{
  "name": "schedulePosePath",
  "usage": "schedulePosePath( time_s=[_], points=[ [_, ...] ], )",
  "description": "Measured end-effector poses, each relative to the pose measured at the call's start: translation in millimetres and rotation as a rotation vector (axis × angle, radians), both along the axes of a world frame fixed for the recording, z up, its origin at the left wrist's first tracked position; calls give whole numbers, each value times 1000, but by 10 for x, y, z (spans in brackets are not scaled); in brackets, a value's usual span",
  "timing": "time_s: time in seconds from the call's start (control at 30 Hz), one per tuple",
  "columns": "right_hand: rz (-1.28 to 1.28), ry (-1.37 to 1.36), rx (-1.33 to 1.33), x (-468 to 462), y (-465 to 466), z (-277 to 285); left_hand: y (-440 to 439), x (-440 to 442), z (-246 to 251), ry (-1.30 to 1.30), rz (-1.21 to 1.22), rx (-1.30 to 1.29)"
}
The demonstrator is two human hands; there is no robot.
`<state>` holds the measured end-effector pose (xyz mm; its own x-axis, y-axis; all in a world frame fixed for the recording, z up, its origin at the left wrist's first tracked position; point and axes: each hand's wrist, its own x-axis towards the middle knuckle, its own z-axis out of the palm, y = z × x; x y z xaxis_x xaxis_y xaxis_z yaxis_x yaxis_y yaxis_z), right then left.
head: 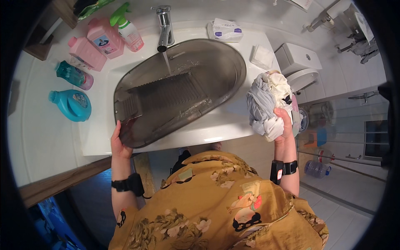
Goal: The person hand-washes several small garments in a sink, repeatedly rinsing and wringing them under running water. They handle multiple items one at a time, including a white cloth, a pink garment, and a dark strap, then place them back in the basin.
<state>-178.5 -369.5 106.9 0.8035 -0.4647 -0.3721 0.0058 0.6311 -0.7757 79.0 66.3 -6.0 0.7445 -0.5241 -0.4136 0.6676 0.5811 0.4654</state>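
A dark translucent plastic washbasin (225,62) with a built-in ridged washboard (168,90) lies across the white sink (218,125). Water runs into it from the chrome faucet (165,29). My left hand (121,142) grips the basin's near left rim, thumb up along the outside. At the right, beyond the basin's rim, my right hand (283,123) holds up a bundle of crumpled grey and cream cloth (265,103). The fingers behind the bundle are mostly hidden.
Pink bottles (104,39), a green-topped spray bottle (129,34) and teal bottles (73,104) line the counter's left side. A tissue pack (226,30) sits behind the basin, and folded white tissues (262,57) lie at the right. A toilet (297,59) stands beyond.
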Motion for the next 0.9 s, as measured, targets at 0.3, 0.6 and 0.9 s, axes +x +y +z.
schedulePosePath(
  time_s=[0.3,0.6,0.9],
  points=[
    [21,-20,49,12,-67,-132,235,-165,1546,-320,33,609],
    [63,-67,129,3,-108,-241,243,-286,2352,-675,43,1071],
    [4,-143,164,76,-89,-384,269,-601,2769,-880,103,1443]
  ],
)
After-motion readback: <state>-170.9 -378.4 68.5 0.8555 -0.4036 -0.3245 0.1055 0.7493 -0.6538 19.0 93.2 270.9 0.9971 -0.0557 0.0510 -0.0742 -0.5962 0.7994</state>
